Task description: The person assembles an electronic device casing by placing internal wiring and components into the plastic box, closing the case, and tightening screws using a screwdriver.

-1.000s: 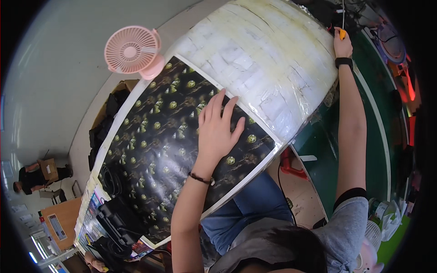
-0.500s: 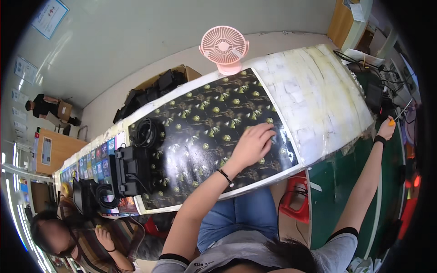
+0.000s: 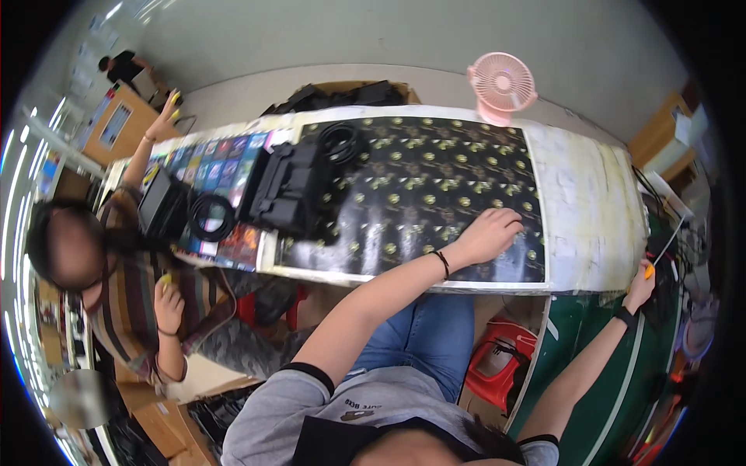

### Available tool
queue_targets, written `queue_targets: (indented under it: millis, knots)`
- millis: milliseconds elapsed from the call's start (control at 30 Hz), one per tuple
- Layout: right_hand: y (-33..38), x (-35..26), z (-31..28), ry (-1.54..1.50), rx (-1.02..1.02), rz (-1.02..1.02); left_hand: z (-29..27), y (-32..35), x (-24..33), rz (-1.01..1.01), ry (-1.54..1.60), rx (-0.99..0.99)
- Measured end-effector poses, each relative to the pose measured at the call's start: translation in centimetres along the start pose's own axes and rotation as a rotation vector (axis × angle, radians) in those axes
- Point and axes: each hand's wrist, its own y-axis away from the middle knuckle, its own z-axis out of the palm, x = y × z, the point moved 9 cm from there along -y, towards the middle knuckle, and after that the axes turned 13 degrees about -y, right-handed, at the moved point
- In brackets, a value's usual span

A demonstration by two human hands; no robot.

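My left hand (image 3: 493,234) rests on a glossy dark mat (image 3: 388,241) printed with a gold pattern. Its fingers are loosely bent, and nothing shows in them. A dark band circles that wrist. Far out to the right, my right hand (image 3: 640,289) is at the table's end, beside dark cables (image 3: 659,203). A small orange piece (image 3: 649,272) shows at its fingertips, which look pinched together. Beyond them a thin pale rod (image 3: 671,238) slants up; whether the hand holds it is unclear.
A pink fan (image 3: 502,84) stands at the far edge. Left of the mat are a black case-like device (image 3: 287,186) and coiled black cables (image 3: 339,144). A co-worker (image 3: 155,311) sits at the left. Below the table is a red stool (image 3: 497,365); a box of black items (image 3: 342,95) lies behind.
The view has turned rightward and tilted. My left hand's fingers have gone from stretched to more bent on the mat. The co-worker's far hand has come into view, raised.
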Motion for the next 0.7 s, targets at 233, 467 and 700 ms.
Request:
queue_targets:
  millis: [233,467,700]
  knots:
    - [8.7,-6.6,3.3,0.116,-0.072,-0.237,-4.1,7.8,2.0,-0.034,-0.126,-0.013]
    - [25.0,-16.7,10.6,0.061,-0.322,-0.567,-10.5,15.9,1.0,-0.266,0.057,0.084]
    - [45.1,-26.2,14.2,-0.197,-0.724,-0.698,-15.4,22.1,-3.0,-0.666,0.336,0.413]
